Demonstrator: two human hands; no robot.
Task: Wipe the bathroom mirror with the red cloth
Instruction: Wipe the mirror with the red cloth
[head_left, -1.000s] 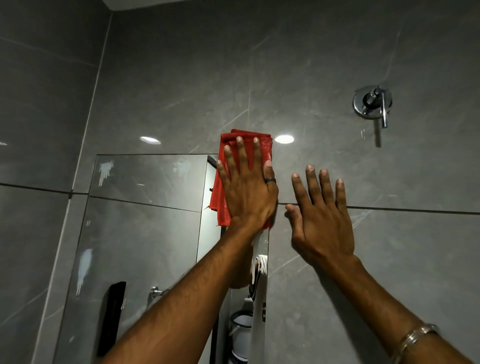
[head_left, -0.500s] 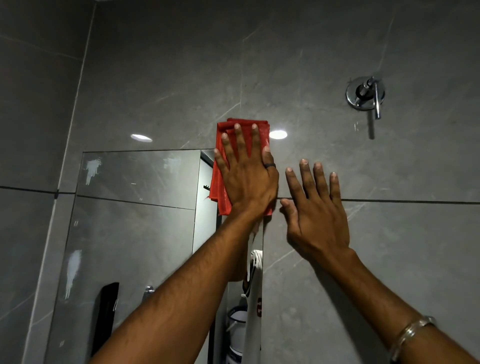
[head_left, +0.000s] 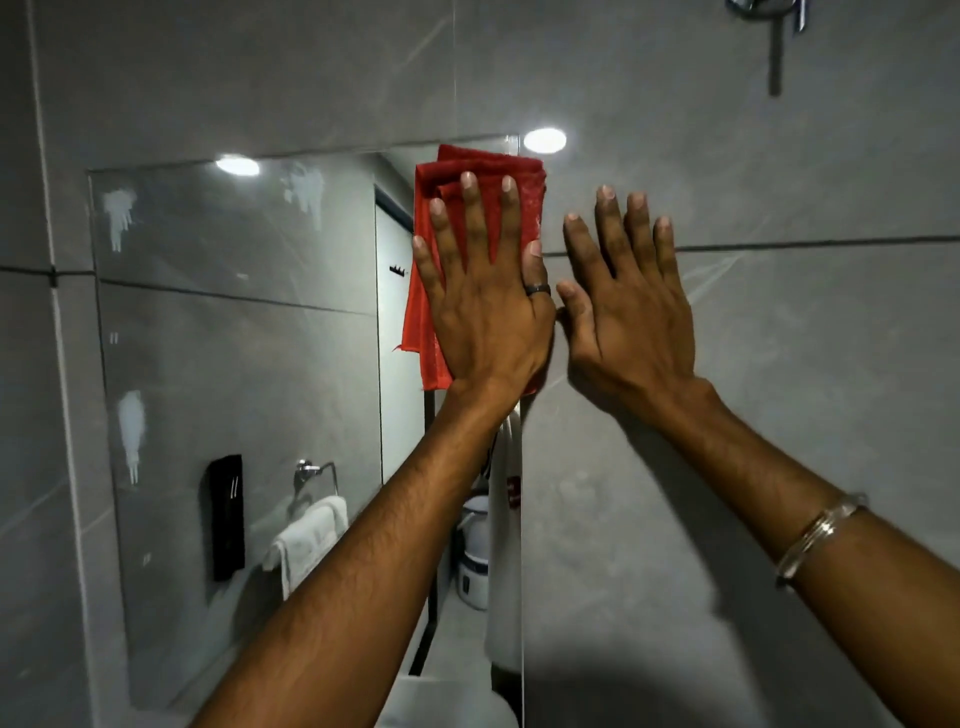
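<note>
left hand (head_left: 485, 312): laid flat on the cloth (head_left: 470, 208), palm pressing it to the glass, fingers straight and fanned apart. the flat spread looks chosen to put even pressure over a wide patch of cloth instead of gripping it.

cloth: red, folded into a pad, at the top right corner of the mirror (head_left: 234, 322). its top edge reaches the mirror's upper edge, its right edge sits at the mirror's right edge, and a loose flap hangs down left of the wrist.

right hand (head_left: 631, 306): open on the tile wall (head_left: 779, 364) just right of the mirror, holding nothing, fingers straight and only slightly apart, thumb close to the left hand. it reads as a brace, steadying the person while they reach up (a judgement, not a certainty).

mirror: fixed to the wall, filling the left half of the view. white smears (head_left: 120, 215) with drip trails show near its top left, a paler one near top centre, and another smear low on the left side.

reflection: a black dispenser (head_left: 226, 517), a towel (head_left: 306, 535) on a ring, and a door.

progress: the smears lie well left of the cloth, so most of the glass appears not yet wiped. starting in a top corner would suit working across and downward.

next: likely a sweep left along the top edge towards the smears, keeping the palm flat so the pad does not bunch.

risk: the hanging flap could drag or unfold.
</note>
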